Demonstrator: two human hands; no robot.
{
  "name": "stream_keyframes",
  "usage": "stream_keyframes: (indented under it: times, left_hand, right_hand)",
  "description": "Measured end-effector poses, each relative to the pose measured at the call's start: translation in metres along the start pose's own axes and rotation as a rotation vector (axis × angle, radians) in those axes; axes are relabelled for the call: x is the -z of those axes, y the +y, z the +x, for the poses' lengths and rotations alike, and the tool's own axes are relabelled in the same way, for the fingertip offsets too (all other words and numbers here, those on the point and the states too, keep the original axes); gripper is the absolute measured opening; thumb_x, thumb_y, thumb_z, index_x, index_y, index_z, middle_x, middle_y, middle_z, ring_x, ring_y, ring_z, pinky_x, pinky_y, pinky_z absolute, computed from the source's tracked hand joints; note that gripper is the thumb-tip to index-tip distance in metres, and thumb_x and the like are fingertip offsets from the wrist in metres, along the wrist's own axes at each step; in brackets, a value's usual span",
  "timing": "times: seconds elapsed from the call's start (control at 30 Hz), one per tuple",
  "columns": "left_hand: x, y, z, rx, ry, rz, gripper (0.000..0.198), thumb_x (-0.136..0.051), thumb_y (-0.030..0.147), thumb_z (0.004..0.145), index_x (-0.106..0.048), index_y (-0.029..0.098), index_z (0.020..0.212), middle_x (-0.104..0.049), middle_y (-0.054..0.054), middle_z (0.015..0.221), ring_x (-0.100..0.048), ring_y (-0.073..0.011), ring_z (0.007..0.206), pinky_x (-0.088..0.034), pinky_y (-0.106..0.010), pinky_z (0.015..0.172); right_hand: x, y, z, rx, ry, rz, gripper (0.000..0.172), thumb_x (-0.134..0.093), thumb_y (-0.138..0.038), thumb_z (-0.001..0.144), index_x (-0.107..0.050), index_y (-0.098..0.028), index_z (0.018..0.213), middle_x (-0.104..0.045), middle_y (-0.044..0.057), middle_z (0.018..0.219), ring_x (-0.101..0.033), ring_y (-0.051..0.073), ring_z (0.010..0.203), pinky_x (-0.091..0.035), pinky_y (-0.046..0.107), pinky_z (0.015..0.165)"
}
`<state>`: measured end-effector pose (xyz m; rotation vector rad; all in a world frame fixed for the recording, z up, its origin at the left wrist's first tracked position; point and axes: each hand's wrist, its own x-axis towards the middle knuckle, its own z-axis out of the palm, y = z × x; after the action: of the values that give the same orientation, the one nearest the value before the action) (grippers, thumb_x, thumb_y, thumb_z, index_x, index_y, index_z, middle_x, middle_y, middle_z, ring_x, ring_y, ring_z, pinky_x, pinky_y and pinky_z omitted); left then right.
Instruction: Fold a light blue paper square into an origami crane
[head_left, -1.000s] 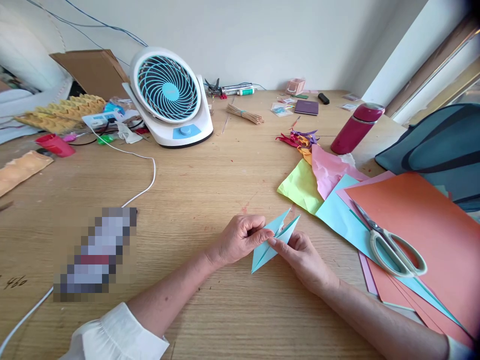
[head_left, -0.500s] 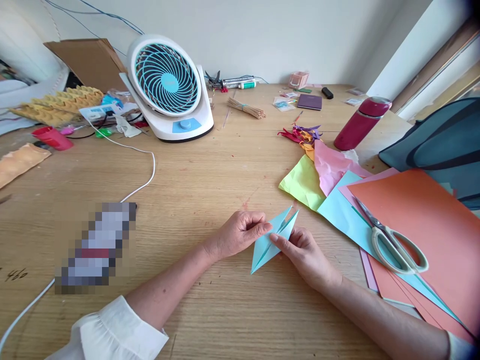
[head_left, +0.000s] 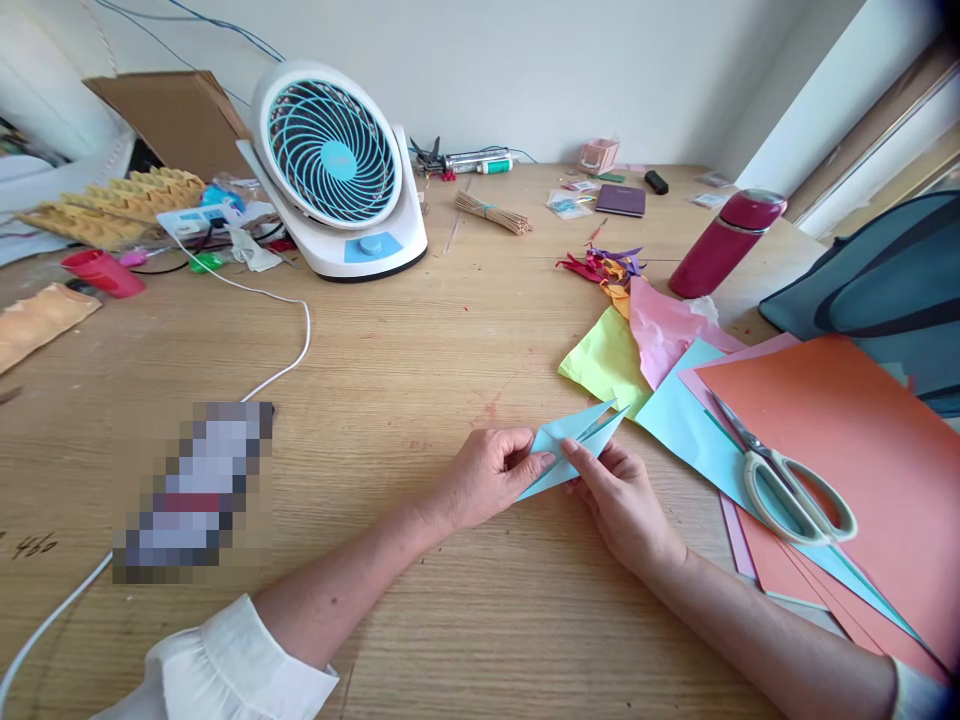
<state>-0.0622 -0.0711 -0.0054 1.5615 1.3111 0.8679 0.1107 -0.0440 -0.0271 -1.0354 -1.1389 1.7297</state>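
A light blue folded paper piece (head_left: 574,440), long and pointed, lies low over the wooden table (head_left: 420,380) near its middle. My left hand (head_left: 487,478) pinches its left part with thumb and fingers closed. My right hand (head_left: 622,500) grips its underside from the right, fingers curled on the paper. The paper's two thin points aim up and right, toward the yellow sheet (head_left: 604,362).
Loose coloured sheets, with a big orange one (head_left: 847,450) and scissors (head_left: 787,488) on top, lie at the right. A red flask (head_left: 724,245), a dark bag (head_left: 885,290), a white desk fan (head_left: 337,170), its white cable (head_left: 289,365), paper scraps (head_left: 604,268) and a stick bundle (head_left: 491,213) surround them.
Both hands have turned the blue folded paper flatter, so its points now aim right rather than up. The hands stayed at the same spot.
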Motion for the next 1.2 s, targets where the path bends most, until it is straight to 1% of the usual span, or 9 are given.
stream_keyframes:
  times: [0.1,0.2,0.33,0.5,0.63,0.73,0.93,1.1,1.2]
  left_hand:
    - [0.002,-0.001,0.001,0.019,-0.027,-0.028,0.038,-0.053,0.041,0.093,-0.044,0.017,0.065,-0.038,0.006,0.057,-0.038,-0.0073,0.052,-0.027,-0.020,0.048]
    - [0.004,-0.002,0.002,0.051,-0.090,-0.104,0.035,-0.054,0.041,0.093,-0.047,0.017,0.067,-0.050,0.004,0.059,-0.051,-0.0096,0.054,-0.038,-0.020,0.051]
    - [0.004,0.000,0.002,0.101,-0.128,-0.164,0.031,-0.057,0.042,0.091,-0.057,0.015,0.075,-0.058,0.001,0.064,-0.059,-0.0117,0.059,-0.048,-0.022,0.056]
    - [0.005,0.003,0.003,0.158,-0.150,-0.169,0.026,-0.061,0.037,0.090,-0.062,0.014,0.077,-0.064,0.000,0.064,-0.061,-0.0110,0.057,-0.048,-0.021,0.056]
    - [0.008,-0.001,0.004,0.145,-0.133,-0.169,0.028,-0.064,0.037,0.089,-0.058,0.015,0.073,-0.066,0.000,0.065,-0.062,-0.0110,0.058,-0.050,-0.022,0.057]
    - [0.009,-0.004,0.005,0.143,-0.129,-0.184,0.032,-0.065,0.041,0.088,-0.055,0.016,0.072,-0.068,-0.001,0.068,-0.063,-0.0113,0.060,-0.051,-0.024,0.059]
    - [0.015,-0.001,0.004,0.184,-0.083,-0.118,0.035,-0.064,0.046,0.088,-0.056,0.016,0.072,-0.061,0.002,0.059,-0.057,-0.0104,0.053,-0.047,-0.022,0.054]
    - [0.027,0.004,0.004,0.118,-0.058,0.081,0.030,-0.060,0.039,0.091,-0.057,0.017,0.071,-0.060,0.003,0.062,-0.054,-0.0100,0.056,-0.039,-0.021,0.054]
    - [0.025,0.009,0.004,0.045,-0.034,0.124,0.024,-0.063,0.038,0.089,-0.063,0.017,0.079,-0.060,0.003,0.068,-0.051,-0.0100,0.062,-0.037,-0.020,0.056]
  right_hand:
    - [0.000,-0.003,0.002,-0.013,0.042,0.034,0.033,-0.080,-0.048,0.075,-0.066,-0.018,0.073,-0.060,0.000,0.068,-0.048,0.009,0.059,-0.041,0.023,0.054]
    - [-0.001,-0.007,0.003,-0.005,0.074,0.045,0.037,-0.082,-0.050,0.072,-0.065,-0.018,0.071,-0.059,-0.001,0.065,-0.046,0.009,0.057,-0.040,0.023,0.053]
    - [-0.001,-0.006,0.002,0.015,0.044,0.013,0.035,-0.080,-0.049,0.075,-0.064,-0.018,0.071,-0.057,-0.001,0.065,-0.045,0.010,0.057,-0.038,0.024,0.053]
    - [0.001,-0.006,0.003,0.029,0.029,-0.029,0.036,-0.077,-0.050,0.078,-0.061,-0.019,0.068,-0.055,-0.002,0.062,-0.044,0.011,0.056,-0.037,0.026,0.054]
    - [0.001,-0.013,0.005,0.012,0.098,0.030,0.039,-0.083,-0.051,0.070,-0.061,-0.019,0.066,-0.055,-0.002,0.062,-0.042,0.010,0.054,-0.037,0.026,0.051]
    - [0.001,-0.017,0.007,0.005,0.121,0.085,0.037,-0.084,-0.048,0.069,-0.062,-0.019,0.068,-0.056,-0.002,0.063,-0.043,0.010,0.055,-0.038,0.024,0.052]
    - [0.002,-0.020,0.010,0.019,0.169,0.108,0.037,-0.085,-0.048,0.067,-0.061,-0.019,0.070,-0.058,-0.001,0.066,-0.045,0.011,0.057,-0.040,0.025,0.053]
    - [0.003,-0.017,0.011,0.032,0.185,0.015,0.040,-0.084,-0.051,0.067,-0.059,-0.020,0.065,-0.058,-0.001,0.062,-0.047,0.012,0.055,-0.040,0.028,0.054]
    - [0.002,-0.014,0.007,0.077,0.138,-0.045,0.034,-0.081,-0.050,0.071,-0.065,-0.020,0.067,-0.062,0.000,0.065,-0.050,0.013,0.058,-0.042,0.028,0.058]
